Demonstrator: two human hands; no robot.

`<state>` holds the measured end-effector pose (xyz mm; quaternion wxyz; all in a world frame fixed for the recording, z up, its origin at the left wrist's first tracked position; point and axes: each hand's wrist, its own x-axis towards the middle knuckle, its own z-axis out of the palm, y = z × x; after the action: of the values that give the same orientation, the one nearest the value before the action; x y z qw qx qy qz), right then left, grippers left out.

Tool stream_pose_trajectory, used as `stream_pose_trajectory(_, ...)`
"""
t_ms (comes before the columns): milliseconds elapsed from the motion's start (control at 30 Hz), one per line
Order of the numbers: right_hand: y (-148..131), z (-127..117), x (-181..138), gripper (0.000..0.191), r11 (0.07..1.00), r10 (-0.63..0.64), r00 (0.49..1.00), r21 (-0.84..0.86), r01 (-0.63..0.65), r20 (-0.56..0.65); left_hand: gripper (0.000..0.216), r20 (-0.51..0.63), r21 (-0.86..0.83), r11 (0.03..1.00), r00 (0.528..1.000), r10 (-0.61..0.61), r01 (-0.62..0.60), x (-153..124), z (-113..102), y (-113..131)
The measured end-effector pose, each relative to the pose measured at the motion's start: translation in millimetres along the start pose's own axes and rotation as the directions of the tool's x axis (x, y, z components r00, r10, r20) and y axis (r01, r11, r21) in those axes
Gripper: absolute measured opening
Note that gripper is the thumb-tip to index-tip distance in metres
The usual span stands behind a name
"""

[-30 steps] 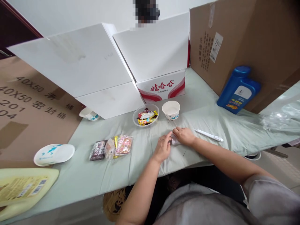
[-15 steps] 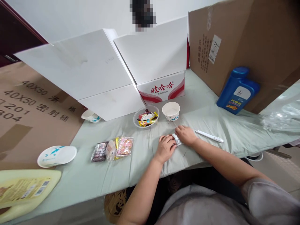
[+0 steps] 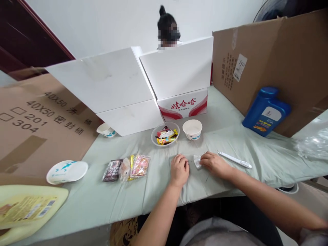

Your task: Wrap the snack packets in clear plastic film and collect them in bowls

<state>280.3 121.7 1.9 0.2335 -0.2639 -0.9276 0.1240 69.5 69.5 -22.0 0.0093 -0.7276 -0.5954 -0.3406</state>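
Note:
My right hand (image 3: 214, 164) has its fingertips closed on a small crinkled clear plastic wrapper (image 3: 197, 161) lying on the cloth. To its left, my left hand (image 3: 179, 169) rests palm down with its fingers curled together. What lies under those fingers, if anything, is hidden. Just beyond the hands stand a white paper bowl (image 3: 192, 130) and a clear plastic bowl (image 3: 153, 138) holding several wrapped snacks (image 3: 166, 135). A white pen-shaped utility knife (image 3: 235, 160) lies right of my right hand.
Left of my hands lie a dark packet (image 3: 112, 170), a clear packet (image 3: 125, 169) and a pink packet (image 3: 140, 166). White boxes (image 3: 176, 73) stand behind. A blue bottle (image 3: 266, 111) is by the brown carton at right. A person's head shows beyond the boxes.
My hands, together on the shiny wrapper before, are now apart. The wrapper stays at my right fingertips while my left hand lies away from it. The camera view has shifted slightly.

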Motion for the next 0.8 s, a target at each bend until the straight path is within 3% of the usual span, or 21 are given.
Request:
stream_pose_trajectory(67,7.0,-18.4,14.4,0.024,1.000,0.021,0.983,0.002,-0.021,-0.185,0.012,0.018,0.047,0.998,0.999,-0.029,0.028,1.0,0.4,-0.4)
stream_pose_trajectory(133,14.2,-40.5,39.6,0.024,0.996,0.067,0.922,-0.030,-0.085,-0.381,0.010,0.040,0.094,0.995,0.998,-0.044,0.040,2.1,0.9,0.3)
stream_pose_trajectory(200,21.9,-58.6,71.7,0.027,0.981,0.112,0.887,-0.094,-0.171,-0.447,0.010,0.053,0.116,0.992,0.997,-0.055,0.049,2.9,1.3,0.9)
stream_pose_trajectory(233,26.0,-64.1,88.5,0.030,0.964,0.152,0.900,-0.139,-0.226,-0.410,0.010,0.060,0.118,0.992,0.996,-0.060,0.053,3.2,1.4,1.1)
stream_pose_trajectory(300,34.3,-66.9,120.1,0.035,0.911,0.278,0.939,-0.255,-0.325,-0.202,0.010,0.071,0.115,0.992,0.995,-0.068,0.060,3.3,1.5,0.8)
stream_pose_trajectory(400,44.3,-58.0,154.2,0.031,0.863,0.413,0.905,-0.363,-0.352,0.104,0.010,0.067,0.110,0.991,0.995,-0.078,0.070,3.3,1.7,0.1)
stream_pose_trajectory(467,46.1,-53.2,164.6,0.027,0.863,0.426,0.889,-0.370,-0.345,0.166,0.010,0.058,0.106,0.992,0.995,-0.080,0.074,3.5,1.8,0.0)
stream_pose_trajectory(633,28.5,-63.7,139.3,0.035,0.877,0.363,0.928,-0.365,-0.312,0.078,0.009,0.062,0.115,0.989,0.993,-0.101,0.093,5.1,1.1,1.5)
stream_pose_trajectory(733,17.2,-65.4,87.4,0.035,0.913,0.297,0.954,-0.277,-0.299,-0.051,0.008,0.082,0.111,0.989,0.991,-0.110,0.100,4.3,1.7,3.6)
stream_pose_trajectory(800,17.7,-57.8,42.8,0.033,0.911,0.328,0.941,-0.236,-0.339,-0.084,0.008,0.087,0.082,0.991,0.990,-0.113,0.106,2.2,2.2,5.3)
